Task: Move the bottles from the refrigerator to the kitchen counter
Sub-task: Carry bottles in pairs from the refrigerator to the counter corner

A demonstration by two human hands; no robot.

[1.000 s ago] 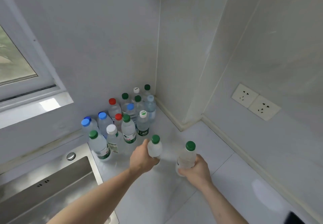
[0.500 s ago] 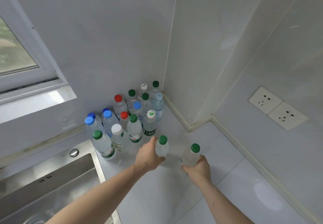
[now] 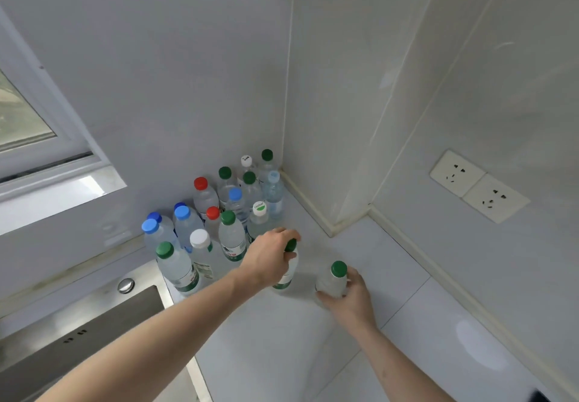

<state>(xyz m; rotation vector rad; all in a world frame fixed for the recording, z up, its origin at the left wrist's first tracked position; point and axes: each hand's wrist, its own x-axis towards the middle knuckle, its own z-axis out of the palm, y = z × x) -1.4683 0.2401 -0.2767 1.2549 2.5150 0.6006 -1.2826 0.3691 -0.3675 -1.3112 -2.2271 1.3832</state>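
On table (image 3: 407, 276), corner cluster of bottles (image 3: 232, 210) already delivered; left hand (image 3: 269, 257) grips green-capped bottle (image 3: 288, 271), right hand (image 3: 351, 295) grips another bottle (image 3: 332, 281), both apparently being set down; refrigerator unseen

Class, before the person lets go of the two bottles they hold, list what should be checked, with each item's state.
1. Left hand grips left bottle: ok.
2. Right hand grips right bottle: ok.
3. Left bottle upright: ok.
4. Bottle bases resting on the counter: cannot tell.
5. Green caps on both: ok.
6. Gap to the standing bottle cluster: left one close, cannot tell if touching.
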